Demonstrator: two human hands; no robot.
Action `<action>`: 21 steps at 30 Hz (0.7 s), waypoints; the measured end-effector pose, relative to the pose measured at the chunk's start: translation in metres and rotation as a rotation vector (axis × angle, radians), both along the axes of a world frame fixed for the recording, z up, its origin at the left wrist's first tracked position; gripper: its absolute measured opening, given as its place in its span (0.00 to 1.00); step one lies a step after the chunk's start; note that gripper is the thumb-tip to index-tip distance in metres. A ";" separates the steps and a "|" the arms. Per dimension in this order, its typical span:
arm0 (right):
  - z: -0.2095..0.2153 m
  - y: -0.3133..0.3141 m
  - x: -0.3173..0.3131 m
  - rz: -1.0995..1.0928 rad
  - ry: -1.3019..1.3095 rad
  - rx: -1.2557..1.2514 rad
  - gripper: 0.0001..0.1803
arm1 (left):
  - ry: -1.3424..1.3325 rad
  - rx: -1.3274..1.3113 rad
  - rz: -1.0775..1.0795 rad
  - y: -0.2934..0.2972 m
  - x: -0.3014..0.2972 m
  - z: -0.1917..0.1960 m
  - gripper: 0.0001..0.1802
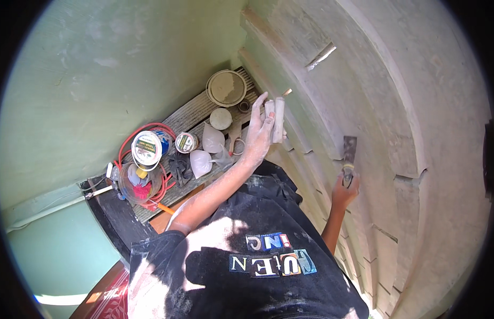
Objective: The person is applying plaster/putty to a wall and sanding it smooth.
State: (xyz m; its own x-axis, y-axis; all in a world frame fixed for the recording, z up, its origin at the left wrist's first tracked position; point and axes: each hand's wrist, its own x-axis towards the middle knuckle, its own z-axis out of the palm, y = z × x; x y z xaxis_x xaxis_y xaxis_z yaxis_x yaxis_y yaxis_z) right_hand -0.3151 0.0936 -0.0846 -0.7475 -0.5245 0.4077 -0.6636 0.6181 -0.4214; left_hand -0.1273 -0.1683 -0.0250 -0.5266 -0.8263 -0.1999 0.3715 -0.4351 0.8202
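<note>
My left hand (259, 131), dusted with white, is raised at the middle, its fingers closed on a pale, flat, putty-coated piece (279, 119); its exact kind is unclear. Lower and to the right, my right hand (347, 190) grips the handle of a putty knife (350, 151). The knife's broad grey blade points up, in front of the grey-white ribbed wall (374, 122). Whether the blade touches the wall cannot be made out.
Behind my left arm, a slatted bench (188, 114) bears a bucket of greyish paste (226, 87), a white-lidded tub (147, 151), two bags of white stuff (201, 162), a red hose (131, 139) and a clear container (138, 183). A green wall (125, 64) rises beyond it.
</note>
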 end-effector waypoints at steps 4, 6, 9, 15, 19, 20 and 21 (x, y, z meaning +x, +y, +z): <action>-0.009 0.024 -0.019 0.124 0.251 0.038 0.19 | 0.039 -0.046 -0.070 -0.008 -0.033 -0.013 0.28; -0.001 0.029 -0.029 0.139 0.234 0.005 0.17 | 0.075 -0.026 -0.091 -0.008 -0.051 -0.010 0.31; 0.003 0.038 -0.045 0.190 0.230 0.087 0.17 | -0.002 -0.244 -0.085 -0.007 -0.086 -0.001 0.42; -0.004 0.039 -0.047 0.309 0.358 0.074 0.18 | -0.229 -0.510 0.087 -0.003 -0.137 0.002 0.47; -0.001 0.031 -0.042 0.269 0.356 0.050 0.18 | -0.397 -0.760 0.304 -0.021 -0.164 0.005 0.41; 0.003 0.026 -0.040 0.284 0.356 0.051 0.18 | -0.359 -0.795 0.377 -0.031 -0.171 0.009 0.39; 0.008 0.024 -0.036 0.284 0.343 0.053 0.17 | -0.322 -0.830 0.450 -0.036 -0.177 0.010 0.37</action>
